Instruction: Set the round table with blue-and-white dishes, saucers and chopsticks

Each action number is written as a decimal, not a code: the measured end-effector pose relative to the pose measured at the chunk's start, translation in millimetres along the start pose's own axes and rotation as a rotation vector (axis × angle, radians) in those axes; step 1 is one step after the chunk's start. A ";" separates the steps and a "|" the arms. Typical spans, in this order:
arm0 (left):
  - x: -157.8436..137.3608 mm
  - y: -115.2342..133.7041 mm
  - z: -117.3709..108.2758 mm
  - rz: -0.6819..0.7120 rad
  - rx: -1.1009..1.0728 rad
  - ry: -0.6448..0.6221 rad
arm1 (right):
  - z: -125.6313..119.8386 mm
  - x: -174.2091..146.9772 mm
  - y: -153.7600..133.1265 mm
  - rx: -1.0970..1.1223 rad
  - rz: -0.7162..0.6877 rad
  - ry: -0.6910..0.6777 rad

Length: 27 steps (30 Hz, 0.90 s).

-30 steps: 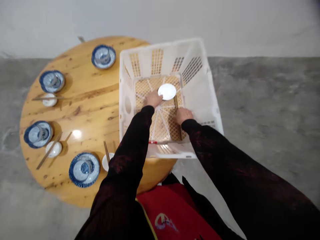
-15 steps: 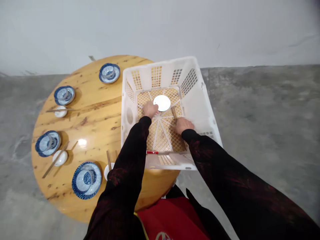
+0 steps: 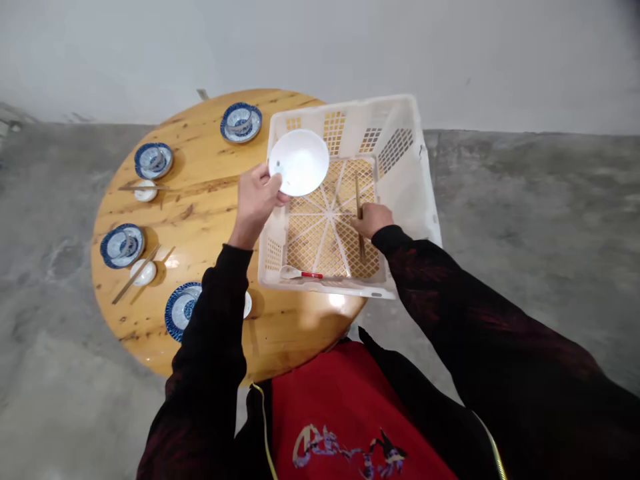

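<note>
A small white bowl is pinched at its near left rim by my left hand, held up over the left part of a white plastic crate. Inside the crate, my right hand is closed around a pair of chopsticks, which stick out past both sides of the fist. On the crate's mesh floor, along the near wall, lies a white spoon with a red handle.
The crate sits on the right side of a round wooden table. Blue-patterned plates with glass cups on them, such as one plate, line the table's left side. Small white dishes carry chopsticks. A pale wall stands behind.
My left hand has lifted the white bowl up from the crate floor toward me and left. The right hand still holds the chopsticks. The view has shifted, and the whole spoon now shows.
</note>
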<state>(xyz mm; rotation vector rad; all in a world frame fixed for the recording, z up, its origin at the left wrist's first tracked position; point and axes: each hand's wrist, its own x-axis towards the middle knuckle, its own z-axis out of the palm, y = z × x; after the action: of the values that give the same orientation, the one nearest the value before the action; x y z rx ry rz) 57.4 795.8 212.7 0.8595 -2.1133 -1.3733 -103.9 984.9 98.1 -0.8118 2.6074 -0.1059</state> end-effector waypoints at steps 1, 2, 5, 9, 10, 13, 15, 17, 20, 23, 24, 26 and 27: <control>-13.3 -0.3 -11.5 -0.013 -0.026 0.025 | -7.8 -2.6 0.0 0.013 -0.039 0.079; -26.8 -1.3 -22.1 -0.030 -0.045 0.051 | -14.9 -5.5 0.3 0.038 -0.080 0.159; -65.9 -5.8 -46.4 -0.080 -0.099 0.121 | -26.9 -12.5 1.9 0.166 -0.209 0.356; -110.4 -10.6 -60.7 -0.131 -0.175 0.199 | -15.8 -7.9 1.4 0.338 -0.373 0.472; -120.1 -11.4 -61.8 -0.147 -0.184 0.222 | -10.7 -4.1 0.6 0.364 -0.388 0.483; -146.6 -13.8 -62.1 -0.211 -0.184 0.280 | 1.6 9.8 -3.1 0.410 -0.371 0.520; -163.4 -15.6 -60.9 -0.256 -0.182 0.302 | 5.6 18.5 -6.2 0.424 -0.357 0.532; -180.3 -17.4 -59.2 -0.299 -0.200 0.324 | 7.9 25.4 -10.0 0.413 -0.366 0.524; -206.1 -19.1 -56.7 -0.364 -0.258 0.374 | 11.7 32.0 -17.0 0.349 -0.375 0.508; -229.3 -18.3 -54.4 -0.423 -0.291 0.427 | 15.7 35.9 -23.7 0.272 -0.371 0.500; -235.4 -17.8 -53.4 -0.442 -0.297 0.441 | 16.3 36.8 -25.2 0.250 -0.374 0.494; -244.7 -16.8 -50.7 -0.474 -0.314 0.461 | 14.8 37.0 -26.8 0.211 -0.381 0.474; -248.2 -16.5 -49.0 -0.484 -0.325 0.464 | 12.4 35.6 -26.8 0.189 -0.377 0.456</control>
<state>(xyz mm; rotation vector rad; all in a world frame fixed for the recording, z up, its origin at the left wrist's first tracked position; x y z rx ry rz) 266.3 939.3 203.7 1.4414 -1.3376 -1.5036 -111.5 943.5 79.2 -1.3252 2.7506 -0.7088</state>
